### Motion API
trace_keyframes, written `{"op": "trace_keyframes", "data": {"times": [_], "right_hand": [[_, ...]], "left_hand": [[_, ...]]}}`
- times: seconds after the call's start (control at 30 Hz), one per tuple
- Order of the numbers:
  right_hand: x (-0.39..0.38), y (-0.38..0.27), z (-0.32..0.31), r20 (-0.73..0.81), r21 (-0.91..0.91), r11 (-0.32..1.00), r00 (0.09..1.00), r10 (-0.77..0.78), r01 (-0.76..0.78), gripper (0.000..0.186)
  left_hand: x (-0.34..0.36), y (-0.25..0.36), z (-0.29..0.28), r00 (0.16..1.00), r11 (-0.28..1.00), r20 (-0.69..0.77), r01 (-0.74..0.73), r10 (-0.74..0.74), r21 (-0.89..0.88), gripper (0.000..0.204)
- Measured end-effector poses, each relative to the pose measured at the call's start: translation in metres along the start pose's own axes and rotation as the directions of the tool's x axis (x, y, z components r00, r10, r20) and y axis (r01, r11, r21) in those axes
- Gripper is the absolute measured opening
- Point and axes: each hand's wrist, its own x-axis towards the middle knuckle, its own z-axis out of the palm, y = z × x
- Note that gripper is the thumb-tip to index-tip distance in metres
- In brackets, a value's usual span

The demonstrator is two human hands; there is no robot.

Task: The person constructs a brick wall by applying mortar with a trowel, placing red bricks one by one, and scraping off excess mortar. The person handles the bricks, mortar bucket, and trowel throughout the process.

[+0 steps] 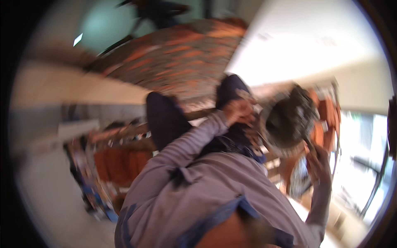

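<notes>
To the right of my knees is a round bucket holding grey wet mortar. My right hand is closed round the handle of a trowel at the bucket's near right side. Mortar seems to cover the trowel's blade, so its outline is hidden. Over my right thigh, close to the bucket's left rim, hangs my left hand. Motion smears its fingers, and whether they touch the rim is unclear.
A brick wall with grey joints curves ahead of my knees. Red bricks are stacked beyond the bucket, and more bricks lie at left. Another person is behind the wall. A bright window stands at right.
</notes>
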Motion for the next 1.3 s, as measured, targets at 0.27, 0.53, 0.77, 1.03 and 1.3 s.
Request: {"op": "trace_keyframes", "data": {"times": [0.27, 0.53, 0.77, 1.03, 1.3], "right_hand": [[0.145, -0.157, 0.115, 0.452, -0.298, 0.907, 0.881, -0.140, 0.297, 0.021], [0.253, -0.301, 0.356, 0.817, -0.190, 0.594, 0.461, -0.346, 0.782, 0.024], [0.270, -0.267, 0.545, 0.617, -0.422, -0.240, 0.082, -0.783, 0.874, 0.035], [0.252, -0.274, 0.475, 0.624, -0.322, 0.092, 0.284, -0.728, 0.942, 0.032], [0.282, -0.220, 0.500, 0.660, -0.078, 0.323, 0.292, -0.692, 0.943, 0.026]], "left_hand": [[-0.070, -0.028, -0.131, 0.934, 0.969, -0.357, -0.076, -0.014, -0.236, 0.046], [-0.057, -0.048, -0.122, 0.920, 0.992, -0.378, -0.123, 0.102, -0.032, 0.036], [-0.054, -0.051, -0.118, 0.942, 0.959, -0.192, -0.282, 0.276, -0.006, 0.043], [-0.074, -0.023, -0.101, 0.923, 0.945, -0.201, -0.315, 0.327, 0.092, 0.039], [-0.078, -0.011, -0.099, 0.964, 0.956, -0.149, -0.185, 0.222, 0.227, 0.035]]}}
